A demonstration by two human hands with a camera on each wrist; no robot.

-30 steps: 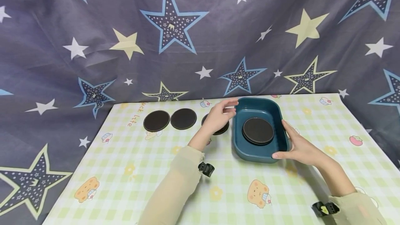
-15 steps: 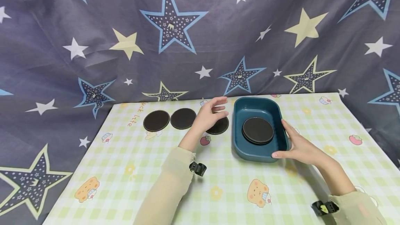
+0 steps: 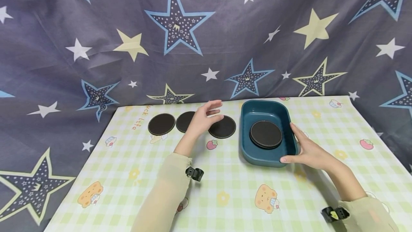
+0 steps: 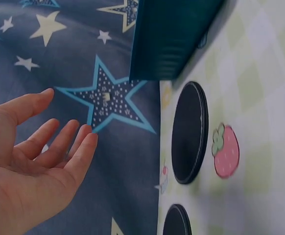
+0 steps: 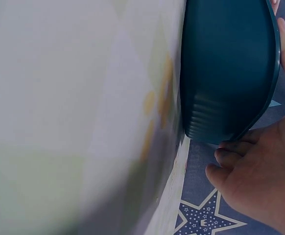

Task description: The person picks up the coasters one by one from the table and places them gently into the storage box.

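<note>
My left hand (image 3: 202,118) hovers over the row of black round coasters, fingers loosely spread and nothing in them. In the left wrist view that hand (image 4: 44,161) is apart from the nearest coaster (image 4: 187,133), which looks layered at its edge. The row's right coaster (image 3: 223,127) lies flat; the middle coaster (image 3: 183,122) is partly covered by my hand, and the left coaster (image 3: 161,124) is fully visible. My right hand (image 3: 310,151) holds the near right corner of a teal rectangular tub (image 3: 262,161), thumb at its rim. Inside sits a small stack of black coasters (image 3: 265,134).
A patterned tablecloth (image 3: 238,196) with green checks covers the table. A dark star-print curtain (image 3: 206,46) hangs right behind the table's back edge. Black straps with small devices sit on both sleeves.
My left hand has moved left, from beside the tub's left rim to over the coaster row, uncovering the right coaster. My right hand and the tub have stayed put.
</note>
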